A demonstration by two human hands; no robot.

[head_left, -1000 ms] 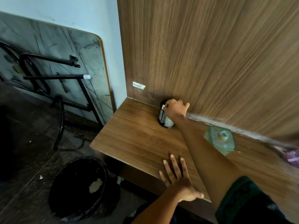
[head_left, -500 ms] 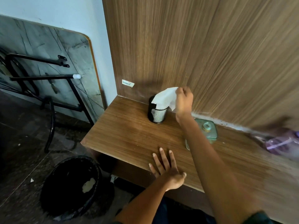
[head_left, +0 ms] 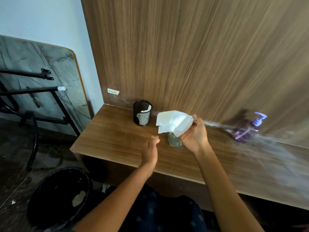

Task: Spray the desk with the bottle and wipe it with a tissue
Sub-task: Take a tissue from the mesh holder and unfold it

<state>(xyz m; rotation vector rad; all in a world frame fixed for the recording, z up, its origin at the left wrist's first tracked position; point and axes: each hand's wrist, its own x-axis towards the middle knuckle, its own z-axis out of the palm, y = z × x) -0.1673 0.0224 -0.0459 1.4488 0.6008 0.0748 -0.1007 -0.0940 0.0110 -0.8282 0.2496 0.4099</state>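
My right hand [head_left: 194, 133] holds a white tissue [head_left: 173, 122] in the air above the wooden desk [head_left: 113, 136]. The tissue hangs to the left of the hand, over a clear greenish container [head_left: 174, 141] that it partly hides. My left hand [head_left: 151, 151] is raised just above the desk's front part, blurred, fingers together and holding nothing. A black mesh cup [head_left: 142, 113] with more white tissue inside stands at the back left of the desk. A purple pump bottle [head_left: 247, 129] stands at the back right against the wood panel, blurred.
A black waste bin [head_left: 56, 196] stands on the floor below the desk's left corner. A folded table with black metal legs [head_left: 41, 91] leans on the wall at left. The wood wall panel [head_left: 200, 56] rises directly behind the desk.
My right hand pulled the tissue out of the mesh cup and carried it right and toward me. My left hand lifted off the desk edge and moved toward the tissue.
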